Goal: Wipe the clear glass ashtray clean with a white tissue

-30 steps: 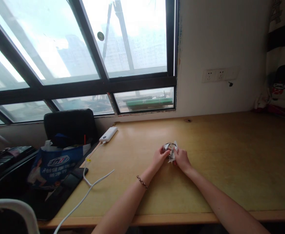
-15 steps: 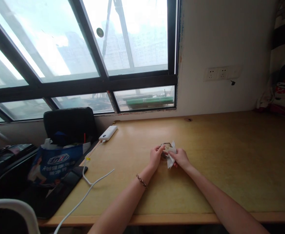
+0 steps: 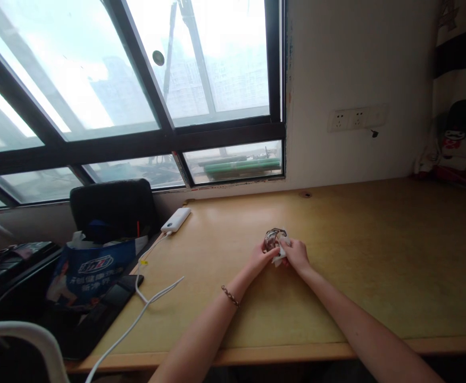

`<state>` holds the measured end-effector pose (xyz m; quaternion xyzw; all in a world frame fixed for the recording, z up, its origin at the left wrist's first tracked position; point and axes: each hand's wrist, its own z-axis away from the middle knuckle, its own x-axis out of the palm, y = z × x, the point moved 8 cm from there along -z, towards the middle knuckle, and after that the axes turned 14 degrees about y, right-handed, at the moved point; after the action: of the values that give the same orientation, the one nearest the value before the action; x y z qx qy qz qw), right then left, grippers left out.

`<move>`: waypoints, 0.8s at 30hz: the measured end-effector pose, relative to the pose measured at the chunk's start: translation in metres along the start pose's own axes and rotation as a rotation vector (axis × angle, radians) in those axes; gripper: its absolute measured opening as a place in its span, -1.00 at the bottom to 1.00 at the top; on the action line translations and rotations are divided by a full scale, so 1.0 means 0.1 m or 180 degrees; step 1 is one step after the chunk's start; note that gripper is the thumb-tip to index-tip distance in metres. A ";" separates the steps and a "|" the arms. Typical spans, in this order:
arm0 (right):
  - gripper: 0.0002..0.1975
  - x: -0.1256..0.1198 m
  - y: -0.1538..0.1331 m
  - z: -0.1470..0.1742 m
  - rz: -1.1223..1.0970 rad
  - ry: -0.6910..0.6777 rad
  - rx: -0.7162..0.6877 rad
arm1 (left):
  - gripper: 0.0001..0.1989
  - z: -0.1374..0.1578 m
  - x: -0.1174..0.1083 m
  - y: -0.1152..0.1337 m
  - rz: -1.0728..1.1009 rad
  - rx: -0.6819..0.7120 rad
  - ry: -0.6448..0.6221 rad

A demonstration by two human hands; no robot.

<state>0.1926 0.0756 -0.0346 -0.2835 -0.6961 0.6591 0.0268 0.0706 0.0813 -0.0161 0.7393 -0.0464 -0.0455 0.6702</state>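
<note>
The left hand [image 3: 259, 256] holds a shiny dark object [image 3: 272, 239] with a rounded outline. Its fingers are bent around the left and near sides of the object, with the thumb lying across the near side. The right hand [image 3: 297, 255] grips a white tissue [image 3: 284, 250] between thumb and bent fingers; the tissue contacts the right side of the object. The far fingers of both hands are partly hidden, and the exact type of the object cannot be determined.

The object is located between the two hands, over the middle of the yellowish surface [image 3: 376, 255]. Whether it touches the surface cannot be determined. A braided bracelet [image 3: 230, 296] encircles the left wrist.

A white power bank [image 3: 176, 219] lies at the left edge of the surface, well apart from the hands. A white cable [image 3: 135, 318] runs from its near end toward the near edge. Left of the surface, a blue bag [image 3: 97, 271] rests in front of a black backrest [image 3: 111, 205].
</note>
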 end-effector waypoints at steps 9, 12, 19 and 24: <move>-0.73 0.06 -0.09 0.04 0.0468 -0.0460 -0.0216 | -0.70 0.01 -0.09 0.00 -0.0226 0.0095 0.0173; -0.73 -0.09 -0.39 0.05 0.1081 -0.0111 -0.1283 | -0.68 0.02 -0.05 -0.12 -0.0100 -0.0334 -0.0048; -0.76 -0.14 -0.69 0.27 0.1646 -0.0206 -0.2635 | -0.66 0.10 0.00 -0.06 -0.0142 -0.0447 -0.0596; -0.80 -0.15 -0.65 0.21 0.1530 -0.0180 -0.2479 | -0.69 0.09 0.01 -0.03 -0.0168 -0.0179 -0.0490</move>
<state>0.1727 0.0520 0.0281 -0.4078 -0.8069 0.3434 -0.2544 0.0701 0.0726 -0.0198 0.7155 -0.0769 -0.1211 0.6838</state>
